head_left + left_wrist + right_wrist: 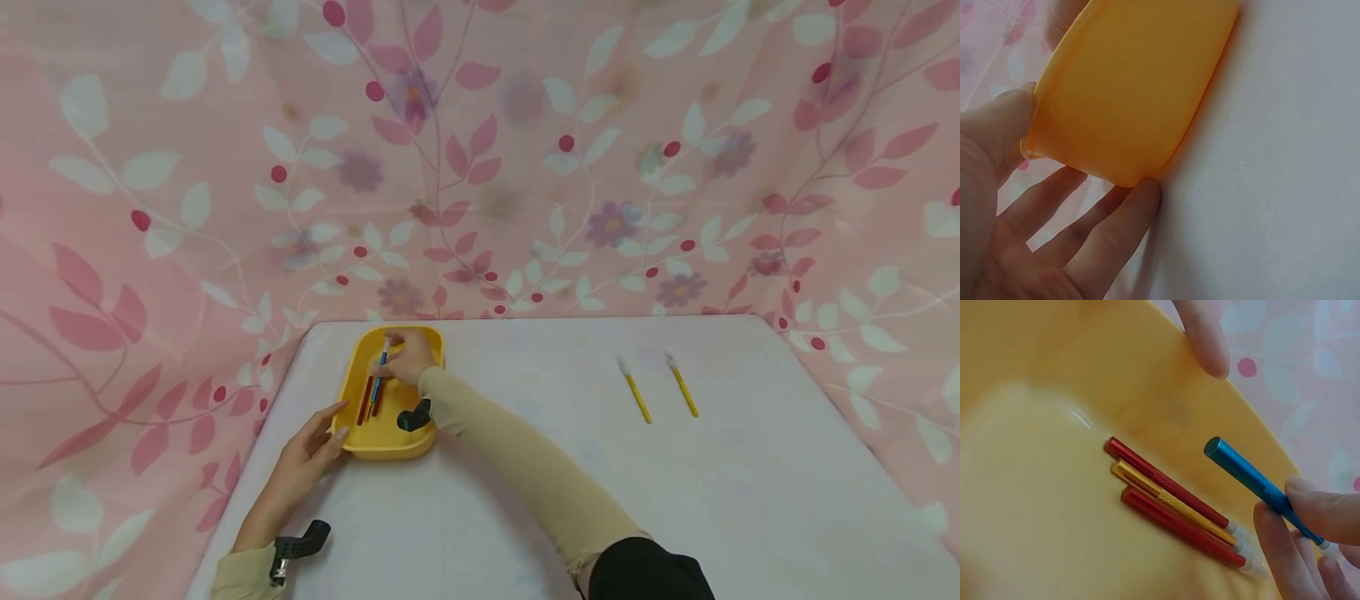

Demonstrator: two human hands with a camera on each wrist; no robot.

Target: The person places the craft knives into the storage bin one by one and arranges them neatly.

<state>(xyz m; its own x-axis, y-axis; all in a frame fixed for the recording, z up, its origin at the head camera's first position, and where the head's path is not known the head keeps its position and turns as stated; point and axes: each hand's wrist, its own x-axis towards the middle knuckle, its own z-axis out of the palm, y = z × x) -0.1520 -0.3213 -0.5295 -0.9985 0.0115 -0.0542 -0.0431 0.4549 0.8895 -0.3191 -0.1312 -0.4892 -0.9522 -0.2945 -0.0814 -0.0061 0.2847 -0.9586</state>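
— what's on the white-covered table [525, 467]?
— a yellow oval plastic tray [390, 437] at the near left. the left hand [311, 450], fingers spread, steadies its corner.
— and the right hand [411, 360]?
— over the tray, pinching a blue metal brush [1254, 478] above two red brushes [1172, 487] and a gold one [1166, 501] inside. two yellow paintbrushes [636, 392] lie well apart, right.

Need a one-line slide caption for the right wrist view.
Right hand pinches a blue brush above three brushes in the yellow tray.
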